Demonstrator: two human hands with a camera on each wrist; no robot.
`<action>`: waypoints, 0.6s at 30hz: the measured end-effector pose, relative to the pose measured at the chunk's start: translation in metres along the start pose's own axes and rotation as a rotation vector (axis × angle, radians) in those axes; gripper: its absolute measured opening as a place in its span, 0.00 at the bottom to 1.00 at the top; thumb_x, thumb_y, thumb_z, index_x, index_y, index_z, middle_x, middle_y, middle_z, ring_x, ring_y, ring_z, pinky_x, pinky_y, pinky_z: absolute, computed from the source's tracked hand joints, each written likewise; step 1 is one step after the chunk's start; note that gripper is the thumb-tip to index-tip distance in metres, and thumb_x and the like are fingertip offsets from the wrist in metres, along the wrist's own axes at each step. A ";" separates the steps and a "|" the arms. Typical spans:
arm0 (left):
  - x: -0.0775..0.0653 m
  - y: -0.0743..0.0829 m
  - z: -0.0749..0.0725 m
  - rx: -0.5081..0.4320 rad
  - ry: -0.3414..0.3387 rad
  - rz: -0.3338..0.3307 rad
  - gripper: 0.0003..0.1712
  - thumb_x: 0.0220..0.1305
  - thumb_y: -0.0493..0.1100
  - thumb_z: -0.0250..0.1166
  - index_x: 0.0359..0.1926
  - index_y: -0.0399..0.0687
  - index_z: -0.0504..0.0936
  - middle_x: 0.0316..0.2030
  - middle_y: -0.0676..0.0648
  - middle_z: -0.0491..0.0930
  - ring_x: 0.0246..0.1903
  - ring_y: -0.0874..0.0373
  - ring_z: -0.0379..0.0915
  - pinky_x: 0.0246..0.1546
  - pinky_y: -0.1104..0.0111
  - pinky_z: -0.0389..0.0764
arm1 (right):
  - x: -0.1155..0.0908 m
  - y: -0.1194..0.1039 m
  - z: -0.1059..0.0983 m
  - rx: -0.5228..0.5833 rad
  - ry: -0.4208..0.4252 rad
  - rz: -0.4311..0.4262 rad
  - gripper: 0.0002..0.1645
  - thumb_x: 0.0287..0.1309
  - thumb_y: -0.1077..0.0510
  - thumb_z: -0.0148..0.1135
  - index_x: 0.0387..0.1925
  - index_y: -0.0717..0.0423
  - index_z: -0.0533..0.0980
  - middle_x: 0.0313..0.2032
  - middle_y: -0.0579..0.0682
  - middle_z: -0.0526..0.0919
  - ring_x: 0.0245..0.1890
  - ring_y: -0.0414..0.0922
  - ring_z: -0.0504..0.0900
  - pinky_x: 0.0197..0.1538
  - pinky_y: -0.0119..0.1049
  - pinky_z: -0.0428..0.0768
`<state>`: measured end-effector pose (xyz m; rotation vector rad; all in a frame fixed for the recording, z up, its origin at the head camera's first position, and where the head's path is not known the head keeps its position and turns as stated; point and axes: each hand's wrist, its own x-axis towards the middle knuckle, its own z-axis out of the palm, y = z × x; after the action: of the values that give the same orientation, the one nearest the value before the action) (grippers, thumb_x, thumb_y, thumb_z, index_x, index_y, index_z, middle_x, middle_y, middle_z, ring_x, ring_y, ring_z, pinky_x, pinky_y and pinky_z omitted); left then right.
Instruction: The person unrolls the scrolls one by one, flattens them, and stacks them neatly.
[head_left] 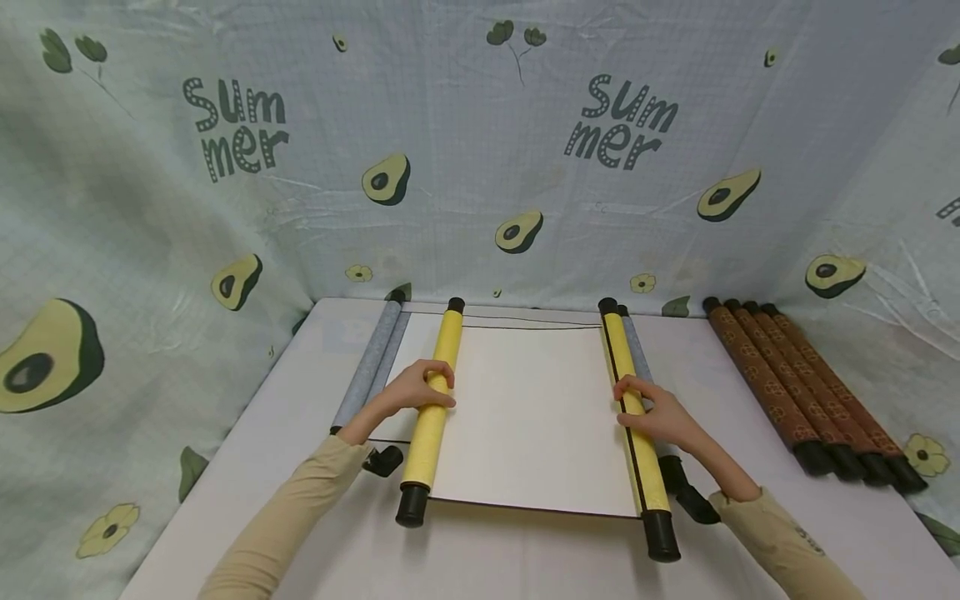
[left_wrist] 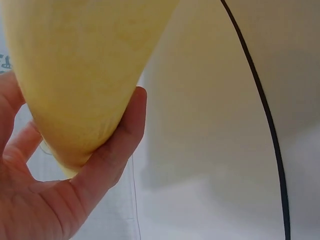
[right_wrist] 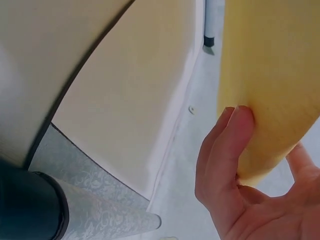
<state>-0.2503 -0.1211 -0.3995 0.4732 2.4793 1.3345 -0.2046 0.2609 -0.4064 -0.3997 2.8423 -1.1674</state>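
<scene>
- Head view: gripping, with the left hand [head_left: 420,387], a yellow paper-covered roller with black end caps [head_left: 427,433]; with the right hand [head_left: 660,415], a matching yellow roller with a dark lengthwise line [head_left: 651,475].
- Holding spread between both grips a broad white dark-edged sheet [head_left: 532,417]; could sag or curl back on slackening one side, or crease on pulling unevenly.
- Lying beneath and showing outside both grips, a grey-blue patterned scroll [head_left: 370,371]; might get knocked askew by lowering the rollers carelessly.
- Well right of the right grip, four brown patterned rolls [head_left: 791,385]; probably safe unless swinging outward.
- Left wrist view: curled round yellow, with a thin black edge strip [left_wrist: 270,120] bowing beyond the grip; could skew through tilting.
- Right wrist view: likewise curled round yellow, above the grey-blue scroll; cannot tell how firmly.
</scene>
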 end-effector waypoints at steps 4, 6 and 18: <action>0.000 -0.001 -0.002 0.008 0.005 0.012 0.11 0.45 0.35 0.66 0.32 0.38 0.75 0.37 0.39 0.71 0.22 0.58 0.67 0.21 0.71 0.71 | 0.000 0.002 -0.001 0.009 -0.009 0.030 0.10 0.47 0.59 0.60 0.35 0.54 0.73 0.44 0.56 0.74 0.48 0.56 0.68 0.38 0.37 0.69; 0.000 -0.002 -0.003 0.015 0.007 0.013 0.10 0.46 0.36 0.65 0.33 0.38 0.76 0.38 0.39 0.71 0.22 0.58 0.67 0.21 0.71 0.71 | 0.000 0.003 -0.001 0.009 -0.011 0.035 0.10 0.48 0.59 0.60 0.35 0.54 0.73 0.44 0.56 0.74 0.47 0.55 0.67 0.38 0.36 0.68; -0.002 -0.003 -0.008 0.001 -0.007 -0.013 0.10 0.49 0.38 0.65 0.32 0.38 0.75 0.35 0.40 0.71 0.21 0.58 0.65 0.18 0.71 0.69 | -0.002 0.003 -0.002 0.012 -0.017 -0.007 0.13 0.45 0.59 0.65 0.32 0.55 0.71 0.40 0.55 0.72 0.42 0.52 0.67 0.33 0.36 0.65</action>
<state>-0.2524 -0.1295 -0.3981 0.4604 2.4734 1.3237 -0.2038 0.2648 -0.4071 -0.4174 2.8198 -1.1761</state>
